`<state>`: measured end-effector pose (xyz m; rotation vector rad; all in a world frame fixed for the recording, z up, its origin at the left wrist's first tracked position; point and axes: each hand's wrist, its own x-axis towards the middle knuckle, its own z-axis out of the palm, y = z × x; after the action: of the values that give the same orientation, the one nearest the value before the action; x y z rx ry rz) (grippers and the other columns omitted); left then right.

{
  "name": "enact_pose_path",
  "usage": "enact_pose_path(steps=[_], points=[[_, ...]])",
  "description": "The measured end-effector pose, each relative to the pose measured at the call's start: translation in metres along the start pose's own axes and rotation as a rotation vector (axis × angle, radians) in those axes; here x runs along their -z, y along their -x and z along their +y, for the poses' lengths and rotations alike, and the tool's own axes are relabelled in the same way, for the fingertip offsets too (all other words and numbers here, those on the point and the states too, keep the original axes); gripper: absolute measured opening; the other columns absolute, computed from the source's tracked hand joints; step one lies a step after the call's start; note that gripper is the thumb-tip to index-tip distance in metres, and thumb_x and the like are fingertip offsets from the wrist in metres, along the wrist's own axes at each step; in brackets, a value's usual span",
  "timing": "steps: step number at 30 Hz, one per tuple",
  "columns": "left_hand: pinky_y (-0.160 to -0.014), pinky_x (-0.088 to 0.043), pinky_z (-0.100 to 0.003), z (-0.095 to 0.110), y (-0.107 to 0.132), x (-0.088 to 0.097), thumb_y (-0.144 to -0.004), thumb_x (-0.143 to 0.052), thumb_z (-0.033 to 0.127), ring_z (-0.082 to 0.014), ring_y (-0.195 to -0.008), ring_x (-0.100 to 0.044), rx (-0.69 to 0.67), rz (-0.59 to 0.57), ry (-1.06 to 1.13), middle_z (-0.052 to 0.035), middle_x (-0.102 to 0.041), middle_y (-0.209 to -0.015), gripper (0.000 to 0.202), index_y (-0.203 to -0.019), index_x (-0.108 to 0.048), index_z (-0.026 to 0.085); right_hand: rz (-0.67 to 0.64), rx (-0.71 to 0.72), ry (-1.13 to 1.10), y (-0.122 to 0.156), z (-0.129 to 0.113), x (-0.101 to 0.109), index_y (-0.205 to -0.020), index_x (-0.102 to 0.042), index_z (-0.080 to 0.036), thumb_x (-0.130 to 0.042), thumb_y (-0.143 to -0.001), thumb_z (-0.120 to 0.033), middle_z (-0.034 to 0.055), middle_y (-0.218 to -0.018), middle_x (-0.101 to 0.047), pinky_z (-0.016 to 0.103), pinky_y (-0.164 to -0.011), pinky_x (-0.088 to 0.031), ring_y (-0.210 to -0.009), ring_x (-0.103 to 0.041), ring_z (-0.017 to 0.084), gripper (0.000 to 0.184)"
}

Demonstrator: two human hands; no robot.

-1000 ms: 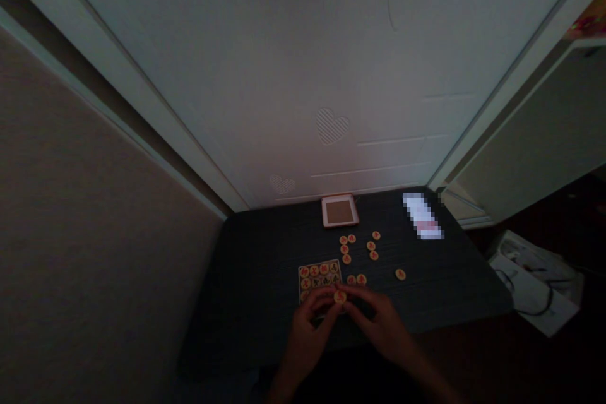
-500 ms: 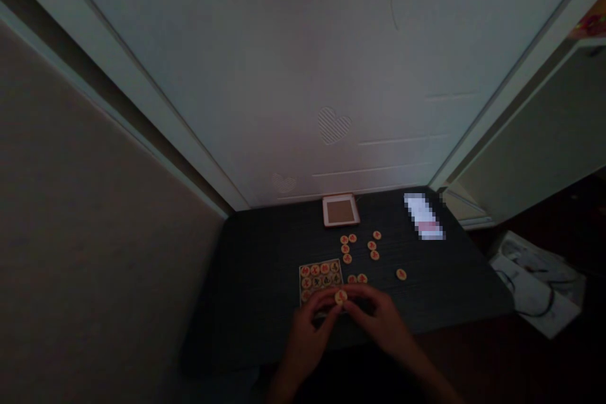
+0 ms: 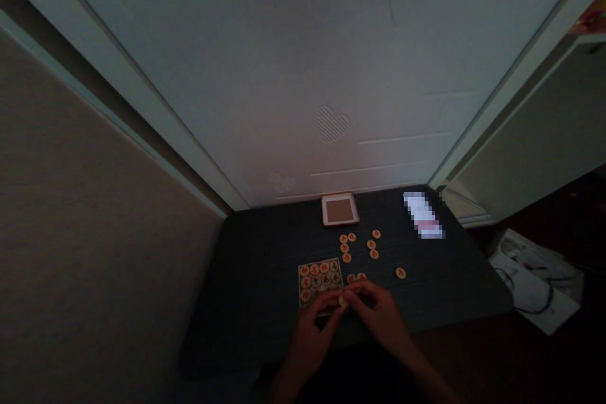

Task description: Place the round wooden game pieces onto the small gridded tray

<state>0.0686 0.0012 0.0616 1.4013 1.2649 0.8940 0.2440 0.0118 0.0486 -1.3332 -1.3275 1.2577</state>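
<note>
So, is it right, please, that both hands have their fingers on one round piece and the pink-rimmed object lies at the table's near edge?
Not quite: the head view shows the pink-rimmed object at the far edge of the table, by the white panel. The left hand and right hand do have their fingers on one round piece.

My L hand (image 3: 310,332) & R hand (image 3: 381,317) meet at the fingertips, thumbs & fingers pinched, knuckles bent. Wrists apart; L forearm (image 3: 290,375) & R forearm (image 3: 422,365) angled in twd ea. other.
</note>
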Motion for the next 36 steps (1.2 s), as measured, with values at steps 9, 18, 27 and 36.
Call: enact_pose_path(steps=[9, 18, 27, 36], points=[[-0.095, -0.058, -0.037, 0.004, 0.0, 0.001, -0.092, -0.068, 0.036, -0.0238, -0.102, -0.076, 0.042, 0.003, 0.096, -0.0057, -0.079, -0.116, 0.022, -0.112, -0.075, 0.027, -0.084, 0.043, -0.009, 0.004, -0.004, 0.005, -0.105, -0.078, -0.027, -0.065, -0.094, -0.046, 0.0063, -0.109, -0.079, 0.045, -0.102, -0.051, -0.106, -0.072, 0.027, 0.026], [-0.095, -0.058, -0.039, 0.007, -0.001, 0.002, -0.091, -0.069, 0.039, -0.0254, -0.103, -0.076, 0.06, 0.007, 0.101, -0.0081, -0.078, -0.116, 0.025, -0.11, -0.073, 0.025, -0.122, 0.088, -0.013, 0.005, -0.007, 0.003, -0.114, -0.077, -0.028, -0.067, -0.093, -0.047, 0.0066, -0.116, -0.078, 0.047, -0.106, -0.05, -0.111, -0.07, 0.027, 0.03], [-0.077, -0.06, -0.034, 0.001, -0.005, 0.001, -0.088, -0.071, 0.042, -0.0244, -0.082, -0.079, 0.05, 0.124, -0.008, -0.0051, -0.082, -0.087, 0.02, -0.092, -0.069, 0.022, -0.055, 0.204, 0.155, 0.011, 0.0, -0.007, -0.113, -0.074, -0.028, -0.066, -0.093, -0.034, 0.0051, -0.109, -0.078, 0.04, -0.095, -0.055, -0.102, -0.072, 0.024, 0.022], [-0.081, -0.06, -0.032, 0.003, -0.009, 0.001, -0.094, -0.064, 0.042, -0.0239, -0.089, -0.077, 0.065, 0.118, 0.043, -0.0066, -0.082, -0.098, 0.022, -0.091, -0.071, 0.022, 0.008, 0.241, 0.159, 0.012, 0.002, -0.011, -0.114, -0.073, -0.028, -0.065, -0.094, -0.033, 0.0047, -0.112, -0.078, 0.038, -0.097, -0.055, -0.105, -0.071, 0.024, 0.022]])
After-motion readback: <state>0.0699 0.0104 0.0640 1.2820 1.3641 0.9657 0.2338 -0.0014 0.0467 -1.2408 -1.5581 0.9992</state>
